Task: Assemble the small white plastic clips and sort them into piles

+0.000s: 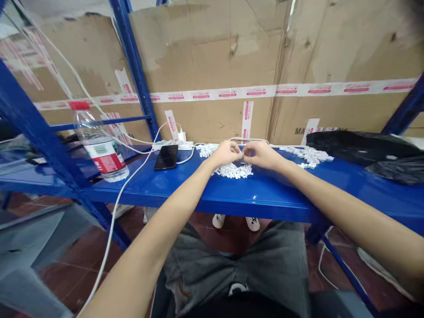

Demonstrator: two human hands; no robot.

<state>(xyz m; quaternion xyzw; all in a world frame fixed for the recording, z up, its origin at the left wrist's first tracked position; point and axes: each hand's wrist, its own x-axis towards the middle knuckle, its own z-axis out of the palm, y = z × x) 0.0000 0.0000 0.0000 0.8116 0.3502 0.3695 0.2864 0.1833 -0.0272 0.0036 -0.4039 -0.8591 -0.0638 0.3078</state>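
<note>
My left hand [226,153] and my right hand [260,154] meet fingertip to fingertip over the blue shelf [258,192]. Both are closed in a pinch around a small white piece [242,153], too small to make out its kind. Just below the fingers lies a pile of small white pieces [234,171]. Another white heap [207,150] shows behind my left hand, partly hidden by it. To the right of my right hand, a third heap of white pieces [309,155] is spread out.
A phone [166,157] lies left of my hands, before a white power strip [185,145]. A white cable [114,212] hangs over the shelf edge. A water bottle [101,145] stands by the blue post [137,66]. Black plastic bags [364,150] lie right; cardboard [212,53] backs the shelf.
</note>
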